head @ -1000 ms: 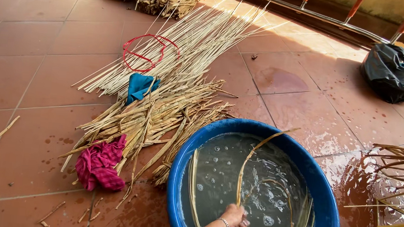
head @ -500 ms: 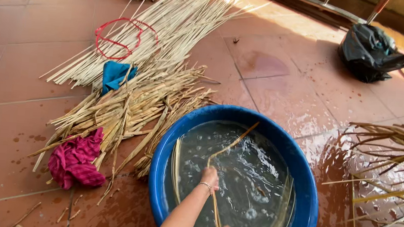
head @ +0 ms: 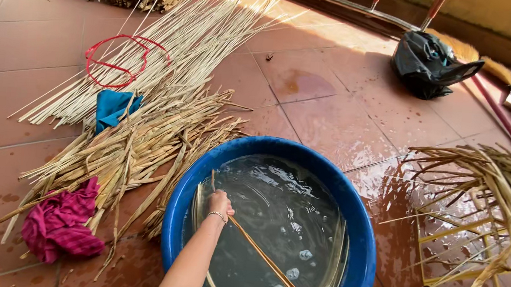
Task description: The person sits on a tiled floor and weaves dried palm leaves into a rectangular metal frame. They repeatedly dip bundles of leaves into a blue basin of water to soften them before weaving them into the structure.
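while my left hand (head: 219,202) grips the wet reed (head: 270,265) in the basin (head: 363,255), yanking could snap it; right hand unseen.

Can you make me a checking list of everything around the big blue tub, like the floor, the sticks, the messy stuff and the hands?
Surface: reddish tiled floor, wet around the tub.
Job's things: round blue plastic tub full of murky water; long thin tan reed strip slanting across it; more strips curled along the inner wall.
Clutter: crumpled pink cloth, folded blue cloth, red wire hoop, black plastic bag, broom.
Hands: left hand over the water, gripping the reed strip, bracelet on the wrist; right hand not in view.
Cables: nothing seen.
Surroundings: pale straight stick bundle, dry flat leaf pile, wet leaf heap.
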